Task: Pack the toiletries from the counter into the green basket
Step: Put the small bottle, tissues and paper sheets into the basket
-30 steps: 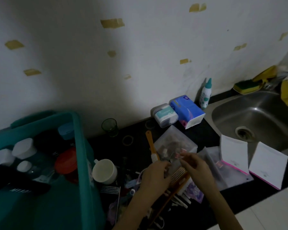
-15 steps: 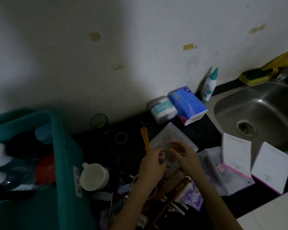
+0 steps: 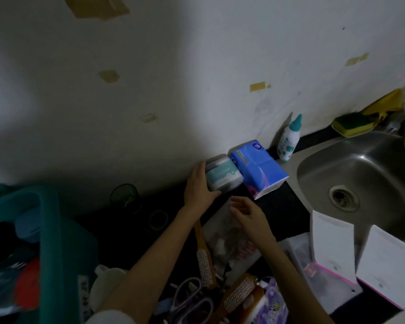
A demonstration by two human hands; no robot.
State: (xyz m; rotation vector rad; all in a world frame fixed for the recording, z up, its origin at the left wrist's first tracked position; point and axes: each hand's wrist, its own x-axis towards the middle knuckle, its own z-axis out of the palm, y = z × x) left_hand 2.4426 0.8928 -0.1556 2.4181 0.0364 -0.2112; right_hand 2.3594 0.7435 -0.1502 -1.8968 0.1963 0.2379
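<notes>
Left hand wraps the side of a round white-and-teal container at frame centre by the wall, fingers curled on it; container touches the blue tissue pack to its right. Right hand just below, empty, fingers loosely spread and half-curled over a clear plastic pouch on the dark desk. Green basket at lower left, already holding dark, red and white items, blurred. Bottom centre clutter: wooden brushes, purple scissors, white mug just beside the basket. White bottle with teal cap upright against the wall right of the tissue pack. Steel sink at right, sponge behind it. Two white cards with pink edges at lower right.
</notes>
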